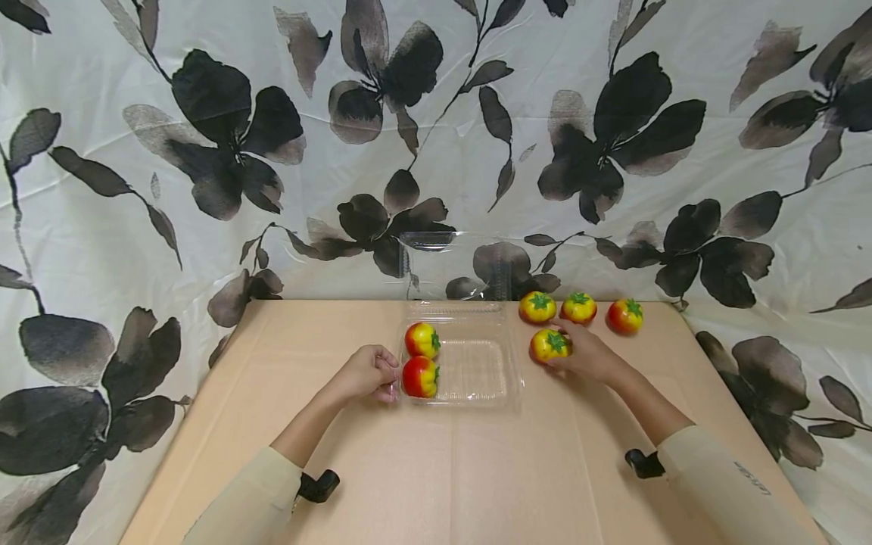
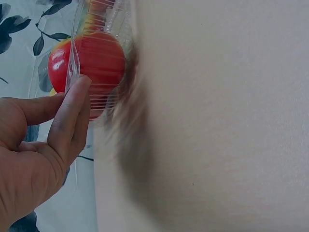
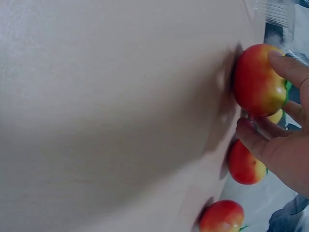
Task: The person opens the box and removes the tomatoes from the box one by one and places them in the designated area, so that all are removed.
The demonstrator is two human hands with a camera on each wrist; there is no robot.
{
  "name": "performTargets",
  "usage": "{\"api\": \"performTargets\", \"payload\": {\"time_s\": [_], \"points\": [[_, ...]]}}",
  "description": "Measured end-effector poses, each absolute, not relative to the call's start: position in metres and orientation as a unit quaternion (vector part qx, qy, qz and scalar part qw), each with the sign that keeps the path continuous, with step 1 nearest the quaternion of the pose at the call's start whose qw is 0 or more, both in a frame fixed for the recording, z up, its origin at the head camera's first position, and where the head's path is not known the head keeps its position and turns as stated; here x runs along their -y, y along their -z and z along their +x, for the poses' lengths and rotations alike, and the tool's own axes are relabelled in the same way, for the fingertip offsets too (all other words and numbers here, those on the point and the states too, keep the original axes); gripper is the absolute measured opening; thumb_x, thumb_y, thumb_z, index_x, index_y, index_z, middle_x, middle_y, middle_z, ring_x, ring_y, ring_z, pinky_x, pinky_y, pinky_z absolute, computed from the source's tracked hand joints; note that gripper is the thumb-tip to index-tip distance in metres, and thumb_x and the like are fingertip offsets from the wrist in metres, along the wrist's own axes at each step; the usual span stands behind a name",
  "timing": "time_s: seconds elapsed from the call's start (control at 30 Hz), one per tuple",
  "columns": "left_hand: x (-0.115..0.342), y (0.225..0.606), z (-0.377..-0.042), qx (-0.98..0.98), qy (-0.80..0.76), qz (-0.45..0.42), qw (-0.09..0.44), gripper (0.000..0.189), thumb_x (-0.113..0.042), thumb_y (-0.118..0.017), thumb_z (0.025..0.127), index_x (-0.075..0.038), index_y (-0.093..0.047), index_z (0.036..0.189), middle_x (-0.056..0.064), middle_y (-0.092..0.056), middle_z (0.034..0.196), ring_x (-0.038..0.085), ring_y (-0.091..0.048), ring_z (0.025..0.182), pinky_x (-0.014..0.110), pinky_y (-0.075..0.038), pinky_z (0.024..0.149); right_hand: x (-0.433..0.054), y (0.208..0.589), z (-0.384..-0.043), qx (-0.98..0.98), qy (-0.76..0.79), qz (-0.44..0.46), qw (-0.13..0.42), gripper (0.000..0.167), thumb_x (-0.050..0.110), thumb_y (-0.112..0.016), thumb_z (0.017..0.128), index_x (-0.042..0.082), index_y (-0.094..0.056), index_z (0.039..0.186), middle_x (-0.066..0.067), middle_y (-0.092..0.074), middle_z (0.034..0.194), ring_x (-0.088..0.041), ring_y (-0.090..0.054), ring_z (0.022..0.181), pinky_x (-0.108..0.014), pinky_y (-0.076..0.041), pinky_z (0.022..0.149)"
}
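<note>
My left hand (image 1: 373, 372) pinches the left rim of a clear plastic clamshell container (image 1: 477, 371) between thumb and fingers; the left wrist view shows the grip (image 2: 58, 121) close up. Inside, along its left side, lie two red-and-yellow tomatoes, one (image 1: 422, 340) behind the other (image 1: 419, 377). To the right of the container, my right hand (image 1: 587, 354) holds another tomato (image 1: 550, 345), green leafy top facing up. In the right wrist view, the thumb lies on one side of that tomato (image 3: 258, 79) and the fingers (image 3: 251, 135) on the other.
Behind the right hand, three more tomatoes stand along the table's back edge: one at left (image 1: 537, 307), one in the middle (image 1: 579, 308), one at right (image 1: 624, 316). The container's lid (image 1: 456, 265) stands raised against a flower-printed cloth (image 1: 477, 151). The table (image 1: 450, 469) is light brown.
</note>
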State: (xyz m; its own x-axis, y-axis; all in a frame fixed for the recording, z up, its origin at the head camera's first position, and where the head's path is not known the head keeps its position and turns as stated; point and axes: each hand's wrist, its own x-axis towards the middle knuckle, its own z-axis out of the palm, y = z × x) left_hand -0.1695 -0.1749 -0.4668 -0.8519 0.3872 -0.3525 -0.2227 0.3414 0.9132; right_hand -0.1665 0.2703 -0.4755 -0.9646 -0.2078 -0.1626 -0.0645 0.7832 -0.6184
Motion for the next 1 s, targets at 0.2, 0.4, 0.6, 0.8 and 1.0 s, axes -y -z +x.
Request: {"api": "performTargets", "payload": {"time_s": [0.2, 0.4, 0.6, 0.8, 1.0], "points": [[0.176, 0.467, -0.170, -0.774, -0.572, 0.056, 0.266, 0.017, 0.006, -0.063, 0.097, 0.011, -0.051, 0.109, 0.024, -0.069, 0.081, 0.018, -0.069, 0.056, 0.033, -0.065, 0.057, -0.267, 0.456, -0.166, -0.942, 0.311, -0.076, 0.101, 0.085, 0.025, -0.080, 0.090, -0.005, -0.033, 0.155, -0.033, -0.043, 0.153, -0.054, -0.047, 0.135, -0.067, -0.044, 0.111], [0.175, 0.465, -0.169, -0.775, -0.571, 0.054, 0.266, 0.017, 0.006, -0.063, 0.097, 0.011, -0.052, 0.109, 0.023, -0.068, 0.081, 0.017, -0.068, 0.056, 0.033, -0.065, 0.058, -0.256, 0.435, -0.164, -0.943, 0.310, -0.088, 0.090, 0.081, 0.023, -0.076, 0.094, -0.001, -0.032, 0.158, -0.029, -0.037, 0.159, -0.052, -0.044, 0.140, -0.067, -0.043, 0.113], [0.174, 0.465, -0.170, -0.774, -0.571, 0.051, 0.268, 0.018, 0.007, -0.063, 0.097, 0.011, -0.052, 0.110, 0.025, -0.068, 0.082, 0.017, -0.068, 0.056, 0.033, -0.065, 0.058, -0.239, 0.420, -0.160, -0.936, 0.324, -0.112, 0.081, 0.078, 0.022, -0.076, 0.095, 0.000, -0.035, 0.157, -0.027, -0.040, 0.158, -0.051, -0.043, 0.139, -0.068, -0.042, 0.113], [0.174, 0.465, -0.170, -0.775, -0.571, 0.053, 0.267, 0.016, 0.007, -0.062, 0.097, 0.011, -0.052, 0.109, 0.026, -0.068, 0.083, 0.017, -0.068, 0.056, 0.034, -0.065, 0.058, -0.219, 0.417, -0.159, -0.925, 0.340, -0.149, 0.077, 0.075, 0.026, -0.077, 0.094, 0.006, -0.040, 0.156, -0.022, -0.046, 0.156, -0.044, -0.048, 0.138, -0.064, -0.042, 0.116], [0.175, 0.465, -0.170, -0.775, -0.570, 0.052, 0.269, 0.016, 0.007, -0.062, 0.097, 0.011, -0.052, 0.109, 0.023, -0.069, 0.082, 0.018, -0.068, 0.057, 0.034, -0.065, 0.059, -0.197, 0.426, -0.160, -0.904, 0.374, -0.184, 0.095, 0.074, 0.031, -0.078, 0.093, 0.014, -0.043, 0.156, -0.014, -0.046, 0.158, -0.045, -0.051, 0.137, -0.064, -0.047, 0.111]]}}
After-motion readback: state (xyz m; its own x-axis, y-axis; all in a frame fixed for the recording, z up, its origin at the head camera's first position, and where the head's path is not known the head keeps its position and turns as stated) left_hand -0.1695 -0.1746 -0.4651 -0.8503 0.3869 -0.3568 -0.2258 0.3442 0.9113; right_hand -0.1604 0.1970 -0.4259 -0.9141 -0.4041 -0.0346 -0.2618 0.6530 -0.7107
